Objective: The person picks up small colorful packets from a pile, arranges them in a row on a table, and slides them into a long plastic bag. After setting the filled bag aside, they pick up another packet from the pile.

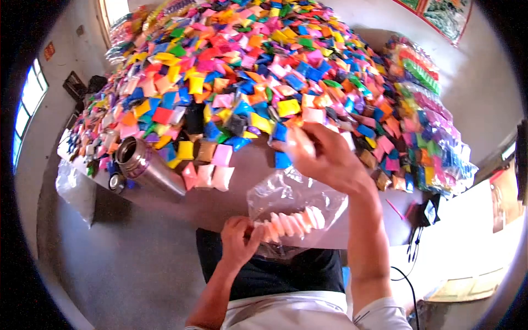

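In the head view, a row of pale pink packets (291, 224) is being held by its left end at five o'clock, pinched by the curled thumb and fingers of the left hand (240, 240) toward seven; whether it is lying on or inside the clear plastic bag (333, 204) cannot be told. The right hand (324, 151) is showing blurred near three o'clock, its grip uncertain, before the packet heap (258, 66) at twelve. Sound handling is judged to be calling for light, even pressure, with the row being aligned.
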